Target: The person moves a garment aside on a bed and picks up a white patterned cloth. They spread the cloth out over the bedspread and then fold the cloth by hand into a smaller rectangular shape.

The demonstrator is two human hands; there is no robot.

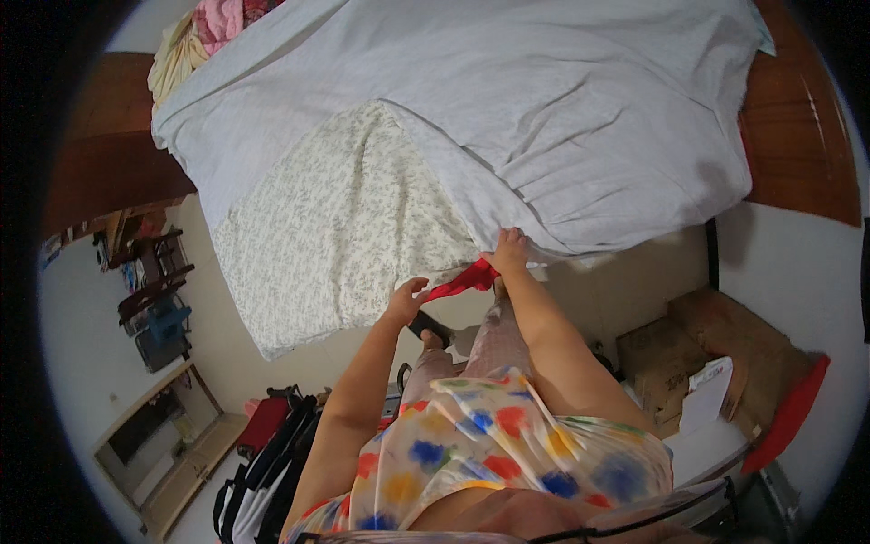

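Note:
A light grey sheet (578, 81) covers most of a bed. Its near part is folded back in a slanting line, which bares a white cloth with a small leaf print (340, 224). My right hand (510, 253) grips the folded sheet's near edge, fingers curled on top and thumb to the left. From beneath that hand a strip of red cloth (469, 280) runs left to my left hand (408, 300). My left fingertips are beside the printed cloth's edge and the red strip's end; whether they pinch either is unclear.
A brown wooden bed end (802, 122) stands at right. Cardboard boxes (652, 360) and a red cloth (788, 415) lie lower right. Left are stools (166, 319), a framed mirror (156, 435) and black-and-white bags (272, 469). Pink and yellow fabrics (204, 34) are piled at the far left corner.

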